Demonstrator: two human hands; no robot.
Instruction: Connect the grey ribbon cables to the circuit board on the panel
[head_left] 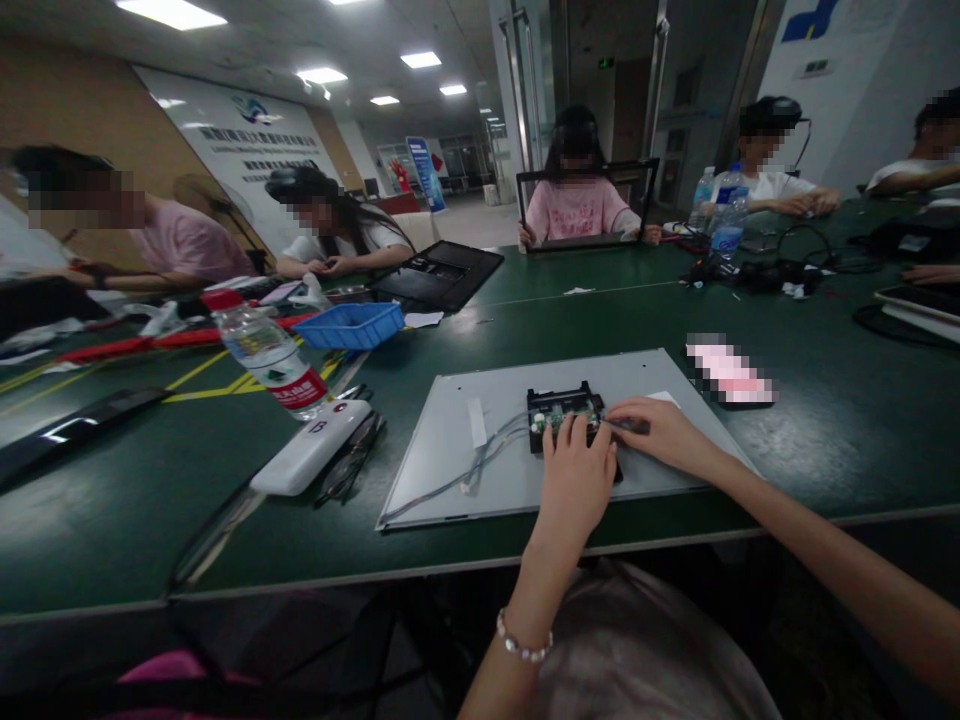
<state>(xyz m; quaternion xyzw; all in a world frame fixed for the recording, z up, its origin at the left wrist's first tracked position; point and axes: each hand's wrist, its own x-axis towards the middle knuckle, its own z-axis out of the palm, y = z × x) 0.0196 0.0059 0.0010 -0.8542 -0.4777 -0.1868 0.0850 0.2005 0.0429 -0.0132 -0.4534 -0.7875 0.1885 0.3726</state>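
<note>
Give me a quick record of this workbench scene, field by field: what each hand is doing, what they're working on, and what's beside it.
left hand: left hand rests fingers on the small black circuit module
right hand: right hand touches the module's right edge
work piece: module sits on a flat grey metal panel; thin grey wires run left from it
surface: dark green table
to the left: clear plastic water bottle with red cap, white oblong device, blue plastic tray

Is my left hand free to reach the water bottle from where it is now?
Probably yes. The left hand rests on the circuit board, and the water bottle stands off to its left; only the low white case and glasses lie between.
</note>
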